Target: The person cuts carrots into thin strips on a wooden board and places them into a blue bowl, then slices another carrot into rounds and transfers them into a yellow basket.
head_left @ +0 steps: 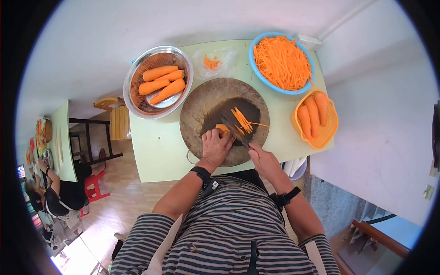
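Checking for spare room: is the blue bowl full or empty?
Full: carrot shreds cover the blue bowl and reach its rim.

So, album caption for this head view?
Left hand on a carrot piece, right hand holding a knife, over a round chopping board.

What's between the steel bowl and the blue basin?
Clear plastic with carrot bits, on the table between the steel bowl and the blue basin. Shows in the head view.

Looking at plain whitish walls [114, 23], shiny tan floor [118, 192], pale green desk [149, 149]. Got a slatted wooden chair [120, 123] and red plastic stool [95, 187] off left, plus harsh glare [75, 257] lower down.
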